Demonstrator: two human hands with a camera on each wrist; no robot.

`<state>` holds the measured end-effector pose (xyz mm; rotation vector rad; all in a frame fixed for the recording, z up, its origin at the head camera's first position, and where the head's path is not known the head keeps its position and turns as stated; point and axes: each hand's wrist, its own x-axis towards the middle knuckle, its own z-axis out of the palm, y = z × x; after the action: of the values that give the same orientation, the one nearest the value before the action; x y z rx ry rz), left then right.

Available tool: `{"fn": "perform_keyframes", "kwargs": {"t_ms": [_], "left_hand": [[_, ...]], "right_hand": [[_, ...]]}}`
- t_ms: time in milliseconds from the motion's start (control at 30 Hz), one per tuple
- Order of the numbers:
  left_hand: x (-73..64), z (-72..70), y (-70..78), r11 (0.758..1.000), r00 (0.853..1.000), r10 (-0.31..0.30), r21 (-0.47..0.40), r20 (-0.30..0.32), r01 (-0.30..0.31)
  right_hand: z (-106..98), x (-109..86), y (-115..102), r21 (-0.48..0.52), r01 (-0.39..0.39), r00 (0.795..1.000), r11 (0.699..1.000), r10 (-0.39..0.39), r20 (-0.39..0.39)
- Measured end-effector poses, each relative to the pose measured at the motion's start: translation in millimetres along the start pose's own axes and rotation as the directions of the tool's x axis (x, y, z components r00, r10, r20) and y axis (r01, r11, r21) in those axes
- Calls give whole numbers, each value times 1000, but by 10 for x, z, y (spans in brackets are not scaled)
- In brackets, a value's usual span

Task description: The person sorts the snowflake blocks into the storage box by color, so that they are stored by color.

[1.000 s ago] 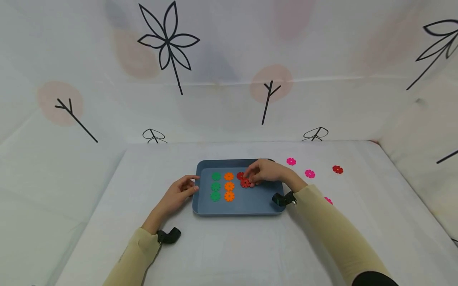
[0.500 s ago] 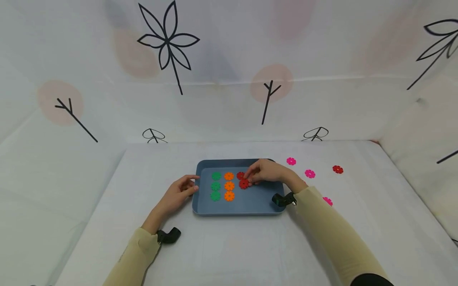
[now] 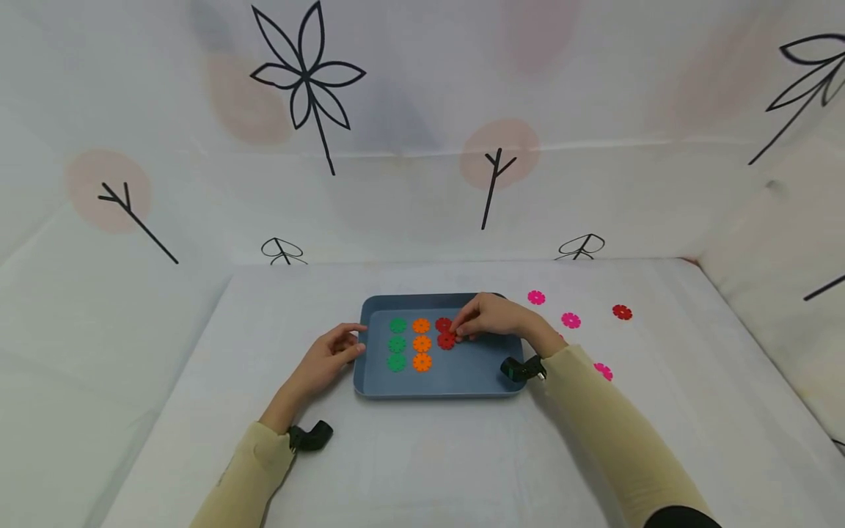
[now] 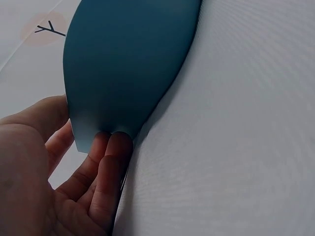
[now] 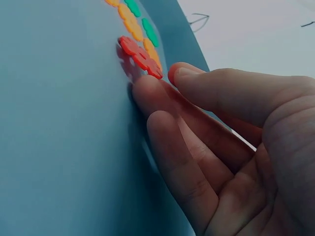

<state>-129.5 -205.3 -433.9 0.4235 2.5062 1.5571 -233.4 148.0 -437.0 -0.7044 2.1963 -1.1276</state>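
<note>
Head view: fingers of the right hand (image 3: 485, 315) pinch a red flower piece (image 3: 446, 340) inside the blue tray (image 3: 482, 378); the left hand (image 3: 326, 359) grips the tray's left end. Left wrist view: curled fingertips (image 4: 119, 142) contact the tray. Right wrist view: the red flower piece tilts.

The right hand (image 3: 491, 317) hides the edge of a red flower (image 3: 445, 342) and part of the tray (image 3: 436, 397), both sleeves (image 3: 610, 425) run off the head view's near edge, the right wrist view crops an orange flower (image 5: 112, 2), and the left wrist view hides the tray's inside.
</note>
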Motion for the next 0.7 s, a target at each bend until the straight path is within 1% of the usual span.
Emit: {"fn": "perform_keyframes", "kwargs": {"t_ms": [267, 367, 500, 700], "left_hand": [[-3, -4, 6, 1000, 1000, 3, -1, 1, -3], [-1, -6, 5, 1000, 1000, 3, -2, 0, -3], [1, -6, 6, 1000, 1000, 1, -2, -1, -1], [-1, -4, 10, 1000, 1000, 8, -13, 5, -8]], "right_hand": [[7, -4, -11, 63, -5, 1000, 998, 5, 3], [5, -4, -5, 81, 7, 1000, 997, -8, 3], [3, -14, -12, 90, 19, 1000, 996, -19, 4], [6, -28, -36, 81, 9, 1000, 997, -9, -5]]}}
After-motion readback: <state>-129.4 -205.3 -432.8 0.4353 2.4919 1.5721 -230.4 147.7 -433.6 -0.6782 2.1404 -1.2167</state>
